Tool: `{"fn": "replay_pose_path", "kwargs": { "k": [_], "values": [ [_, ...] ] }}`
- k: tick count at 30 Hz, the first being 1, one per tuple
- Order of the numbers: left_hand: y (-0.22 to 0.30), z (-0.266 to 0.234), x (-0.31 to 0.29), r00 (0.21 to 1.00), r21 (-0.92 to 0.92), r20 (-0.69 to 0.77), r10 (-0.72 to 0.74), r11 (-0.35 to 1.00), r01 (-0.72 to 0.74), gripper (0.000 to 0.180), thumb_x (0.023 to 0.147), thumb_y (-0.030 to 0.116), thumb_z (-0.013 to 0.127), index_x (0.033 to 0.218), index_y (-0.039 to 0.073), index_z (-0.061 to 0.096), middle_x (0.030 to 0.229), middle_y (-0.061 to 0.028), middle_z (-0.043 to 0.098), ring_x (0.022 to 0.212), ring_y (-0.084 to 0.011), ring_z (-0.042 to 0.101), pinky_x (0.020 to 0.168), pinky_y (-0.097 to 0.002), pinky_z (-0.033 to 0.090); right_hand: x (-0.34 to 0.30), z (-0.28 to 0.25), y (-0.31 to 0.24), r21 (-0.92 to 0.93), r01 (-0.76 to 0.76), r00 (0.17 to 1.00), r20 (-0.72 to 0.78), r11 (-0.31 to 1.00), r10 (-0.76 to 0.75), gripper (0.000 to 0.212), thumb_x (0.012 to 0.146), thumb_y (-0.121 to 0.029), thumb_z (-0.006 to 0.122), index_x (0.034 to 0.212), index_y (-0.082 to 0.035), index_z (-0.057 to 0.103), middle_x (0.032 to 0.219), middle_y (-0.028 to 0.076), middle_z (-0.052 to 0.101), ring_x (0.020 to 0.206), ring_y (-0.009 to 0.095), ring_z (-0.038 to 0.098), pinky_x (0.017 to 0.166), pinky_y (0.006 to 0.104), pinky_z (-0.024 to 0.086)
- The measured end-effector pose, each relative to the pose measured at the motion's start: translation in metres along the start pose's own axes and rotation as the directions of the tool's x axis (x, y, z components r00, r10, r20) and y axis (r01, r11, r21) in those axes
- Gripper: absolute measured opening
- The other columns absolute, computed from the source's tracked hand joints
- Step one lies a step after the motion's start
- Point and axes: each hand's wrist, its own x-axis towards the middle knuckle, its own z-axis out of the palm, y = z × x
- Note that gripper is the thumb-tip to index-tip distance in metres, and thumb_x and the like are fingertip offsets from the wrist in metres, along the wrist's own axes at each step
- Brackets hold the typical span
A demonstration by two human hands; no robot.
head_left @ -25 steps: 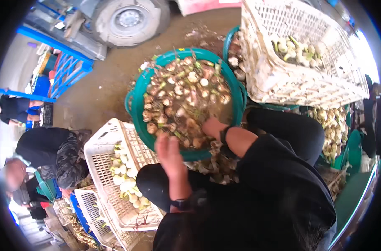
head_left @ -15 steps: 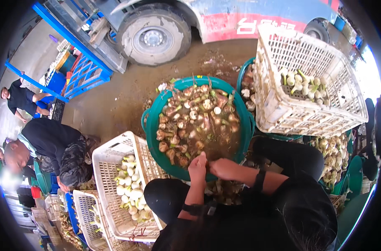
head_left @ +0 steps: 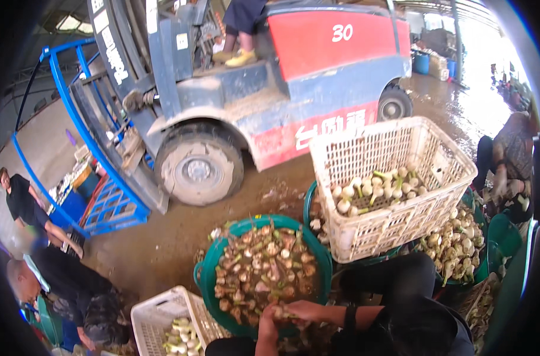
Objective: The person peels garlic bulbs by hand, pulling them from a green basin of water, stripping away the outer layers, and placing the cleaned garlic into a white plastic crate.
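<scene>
We see both bare hands close together at the near rim of a green tub (head_left: 207, 277), low in the view. The left hand (head_left: 268, 320) is upright with its fingers curled in; the right hand (head_left: 306, 310) comes across from the right, fingers bent toward the left one, a black band (head_left: 349, 318) on its wrist. The fingertips nearly meet, and we seem to see something small and brownish between them, but it is too blurred for us to tell what it is or which hand has hold of it.

The garlic (head_left: 264, 261) we see nearest the hands lies in the tub, a crowd of soiled bulbs in brown water, some with stalks. To the left of the tub we see a white crate (head_left: 206, 317) with paler bulbs (head_left: 181, 337) in it. Beyond and to the right a second crate (head_left: 394, 228), dirty white, holds more pale bulbs (head_left: 380, 188) and partly hides another green tub behind it. Right of that crate we see a heap of yellowish bulbs (head_left: 454, 244).

Past the tub stands a red and blue-grey forklift (head_left: 365, 53) on wet brown ground (head_left: 133, 255). We see one person (head_left: 74, 279) bending at the left.
</scene>
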Motion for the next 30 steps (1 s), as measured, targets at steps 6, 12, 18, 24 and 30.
{"fn": "replay_pose_path", "kwargs": {
  "k": [6,12,18,24,30],
  "values": [
    [0.027,0.035,-0.032,0.977,0.841,0.213,-0.011,0.512,-0.177,0.045,0.078,0.023,0.058,0.116,-0.001,0.049,0.103,-0.0128,0.056,0.09,-0.0202,0.058,0.073,-0.0278,0.047,0.025,-0.035,0.029,-0.495,0.207,0.956,-0.082,0.844,-0.282,0.027,0.081,-0.029,0.055,0.088,-0.004,0.061,0.066,0.014,0.056,0.053,0.017,0.053,0.053,0.0311,0.043],
    [0.017,0.036,-0.035,0.609,0.675,0.737,0.294,-0.369,-0.639,0.039,0.075,0.011,0.064,0.112,0.001,0.054,0.114,-0.0144,0.053,0.105,-0.0218,0.051,0.088,-0.0349,0.041,-0.004,-0.032,0.011,-0.054,0.033,0.999,-0.031,0.998,-0.035,0.024,0.079,-0.025,0.058,0.086,-0.003,0.061,0.067,0.007,0.058,0.054,0.014,0.052,0.051,0.03,0.041],
    [0.015,0.045,-0.032,0.925,0.227,-0.278,0.257,0.954,-0.197,0.022,0.081,0.006,0.056,0.102,0.0,0.055,0.094,-0.0063,0.06,0.085,-0.0154,0.056,0.079,-0.0294,0.045,-0.043,-0.014,-0.022,-0.103,0.464,0.877,-0.082,0.88,-0.473,0.025,0.088,-0.024,0.051,0.101,-0.004,0.058,0.075,-0.001,0.056,0.074,0.006,0.05,0.065,0.0239,0.043],
    [0.025,0.009,-0.016,0.973,-0.462,-0.229,-0.025,0.883,-0.086,0.033,0.089,0.038,0.046,0.101,0.009,0.054,0.083,0.0011,0.058,0.064,-0.0091,0.051,0.053,-0.0196,0.041,-0.094,-0.045,-0.029,-0.387,0.681,0.606,-0.179,0.622,-0.775,0.019,0.082,0.002,0.047,0.097,-0.006,0.056,0.105,0.013,0.054,0.102,0.024,0.051,0.089,0.0332,0.039],
    [0.047,0.023,-0.029,0.931,-0.436,-0.354,-0.091,0.897,-0.079,0.03,0.088,0.037,0.048,0.093,0.008,0.055,0.074,-0.0004,0.054,0.055,-0.008,0.045,0.044,-0.0212,0.035,-0.102,-0.043,-0.01,-0.895,0.185,0.961,0.079,0.406,-0.265,0.046,0.081,-0.035,0.054,0.116,-0.006,0.046,0.105,0.016,0.056,0.096,0.031,0.055,0.079,0.0404,0.045]
  ]
}}
